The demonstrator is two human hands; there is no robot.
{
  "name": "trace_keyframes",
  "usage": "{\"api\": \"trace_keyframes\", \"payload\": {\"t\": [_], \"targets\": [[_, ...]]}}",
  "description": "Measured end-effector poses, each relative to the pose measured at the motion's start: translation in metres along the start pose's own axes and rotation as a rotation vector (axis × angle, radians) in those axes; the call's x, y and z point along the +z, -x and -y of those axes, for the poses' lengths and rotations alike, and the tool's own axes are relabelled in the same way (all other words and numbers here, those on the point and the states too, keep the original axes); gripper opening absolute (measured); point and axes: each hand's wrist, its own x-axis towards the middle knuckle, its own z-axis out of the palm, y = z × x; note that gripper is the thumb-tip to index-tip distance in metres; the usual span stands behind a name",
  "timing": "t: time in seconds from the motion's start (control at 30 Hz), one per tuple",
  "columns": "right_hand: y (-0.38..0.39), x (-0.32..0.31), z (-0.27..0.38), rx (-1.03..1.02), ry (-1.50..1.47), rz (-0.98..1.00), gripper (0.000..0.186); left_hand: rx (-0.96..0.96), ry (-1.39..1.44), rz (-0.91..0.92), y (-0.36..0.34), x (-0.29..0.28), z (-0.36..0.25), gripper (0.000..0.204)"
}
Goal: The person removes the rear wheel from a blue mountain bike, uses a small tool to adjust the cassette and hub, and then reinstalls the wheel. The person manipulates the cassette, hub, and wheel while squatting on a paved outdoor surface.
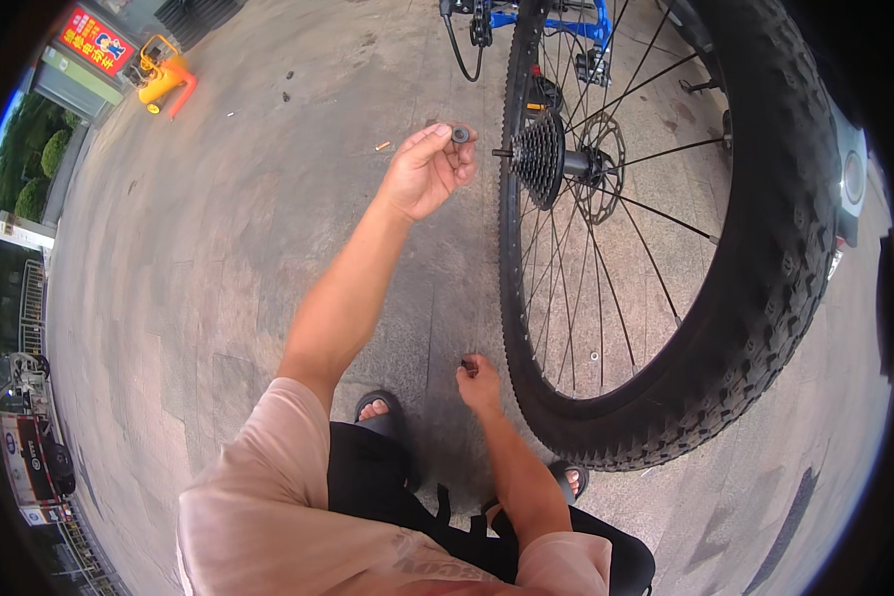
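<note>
My left hand [429,171] is raised just left of the wheel's hub, with a small dark ring-shaped nut [460,134] pinched between thumb and fingers. Close to its right, a thin axle end [503,152] sticks out of the cassette [538,161], apart from the nut. The cassette sits on a bicycle wheel with a thick knobby black tire [765,288], and a brake disc [606,169] is on the hub's other side. Lower down, my right hand [480,385] is closed beside the tire's left edge. Something small and dark shows at its fingertips, too small to name.
Part of a blue bicycle frame [556,18] stands behind the wheel. A small metal ring [594,356] shows through the spokes. My sandalled feet [375,409] are on the paved ground. At the far left stands a yellow air compressor [164,77] with an orange part.
</note>
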Motion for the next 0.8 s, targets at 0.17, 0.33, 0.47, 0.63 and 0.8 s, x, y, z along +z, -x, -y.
{"api": "trace_keyframes", "payload": {"t": [0.17,0.33,0.47,0.63,0.8], "targets": [[0.001,0.001,-0.007,-0.005,-0.037,-0.017,0.025,-0.013,-0.019,0.097,0.008,0.011,-0.003,0.028],[0.001,0.0,-0.009,0.034,-0.015,0.001,0.026,-0.005,-0.009,0.142,0.013,0.019,-0.01,0.028],[-0.001,0.001,-0.01,0.079,-0.026,0.028,0.026,0.016,-0.029,0.129,0.015,0.02,-0.012,0.029],[0.001,0.002,-0.005,0.03,-0.002,0.012,0.026,0.062,-0.123,0.049,0.016,0.021,-0.017,0.028],[-0.001,0.003,-0.007,0.054,-0.01,0.018,0.026,0.088,-0.245,-0.074,0.016,0.023,-0.015,0.026]]}}
